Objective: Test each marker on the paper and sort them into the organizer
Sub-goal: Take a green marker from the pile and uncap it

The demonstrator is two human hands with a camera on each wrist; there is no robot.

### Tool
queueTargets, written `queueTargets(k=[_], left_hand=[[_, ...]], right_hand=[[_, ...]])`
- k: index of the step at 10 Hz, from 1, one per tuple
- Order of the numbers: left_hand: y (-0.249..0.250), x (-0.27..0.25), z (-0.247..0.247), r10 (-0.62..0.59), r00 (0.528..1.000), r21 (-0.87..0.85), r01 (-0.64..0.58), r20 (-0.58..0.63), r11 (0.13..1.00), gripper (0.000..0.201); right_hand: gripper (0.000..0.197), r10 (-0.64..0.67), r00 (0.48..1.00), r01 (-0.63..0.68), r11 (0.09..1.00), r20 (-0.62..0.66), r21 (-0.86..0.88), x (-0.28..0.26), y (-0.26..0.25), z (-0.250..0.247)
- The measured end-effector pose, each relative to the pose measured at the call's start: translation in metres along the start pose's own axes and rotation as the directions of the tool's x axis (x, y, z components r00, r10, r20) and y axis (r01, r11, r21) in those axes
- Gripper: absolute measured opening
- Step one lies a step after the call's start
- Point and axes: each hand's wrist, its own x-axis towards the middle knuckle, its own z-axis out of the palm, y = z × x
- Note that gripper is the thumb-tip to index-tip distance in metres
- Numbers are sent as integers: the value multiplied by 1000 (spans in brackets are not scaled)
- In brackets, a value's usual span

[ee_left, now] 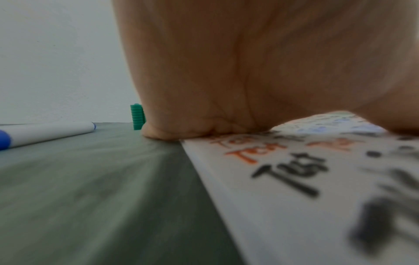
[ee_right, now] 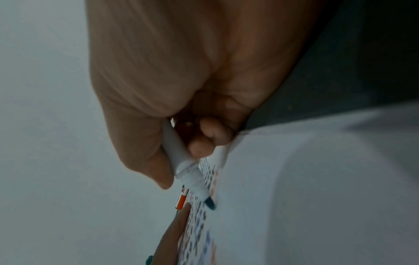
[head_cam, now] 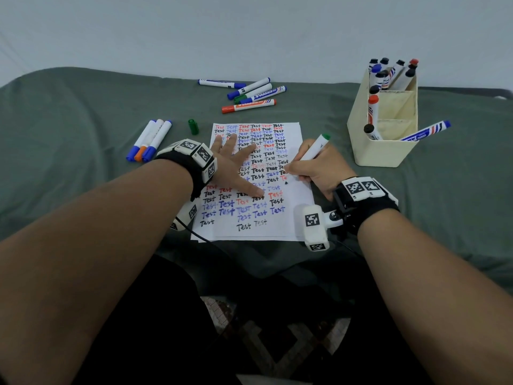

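A white paper [head_cam: 297, 215] covered with rows of the word "Test" lies on the grey-green cloth. My left hand [head_cam: 236, 165] lies flat on it with fingers spread. My right hand [head_cam: 313, 168] grips an uncapped green marker [head_cam: 315, 148], its dark tip [ee_right: 209, 203] touching the paper [ee_right: 260, 179] near the right edge. The green cap [head_cam: 193, 126] stands left of the sheet and shows behind my palm as the cap [ee_left: 137, 116]. A cream organizer [head_cam: 383, 151] at the right holds several markers.
Several capped markers [head_cam: 249, 93] lie beyond the paper, and three more markers [head_cam: 150, 140] lie to its left, one marker [ee_left: 45, 132] close to my wrist. A blue marker [head_cam: 424, 132] leans out of the organizer's front compartment. A wall rises behind the cloth.
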Motion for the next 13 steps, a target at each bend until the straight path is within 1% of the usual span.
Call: queueTargets(k=[2,4,5,6,7,8,10,11,13], left_hand=[[0,0,0,-1,1000,4,1,-7,1000,145],[0,-1,0,-1,1000,3,1,-2,1000,146],[1,-1,0,1,1000,6,-1,-3,1000,146],[0,-2,0,3,1000,4,-2,-7,1000,145],[1,-2,0,9,1000,2,-9,-7,1000,145],[0,-2,0,6,1000,3,-6,-2,1000,145],[-1,-1,0,2,1000,3,-2,-5,1000,144],[0,-1,1,5,1000,2,-5,-8,1000,145],[0,-2,0,3,1000,1,-3,-3,1000,146]], right_hand=[[31,1,1000,-1,1000,13,4,0,0,1],[33,-7,1000,7,1000,-2,-10,0,0,-1],[27,13,1000,-13,1000,14,-28,0,0,0],[31,12,1000,-12,1000,9,-19,1,1,0],[34,4,999,-5,1000,-36,-12,1,3,-1],[33,1,999,-1,1000,-47,-3,2,4,-1],[33,6,1000,-6,1000,-19,2,2,4,0],[31,18,999,-19,1000,-26,-7,2,3,0],[30,24,999,-23,999,-27,35,2,5,1]])
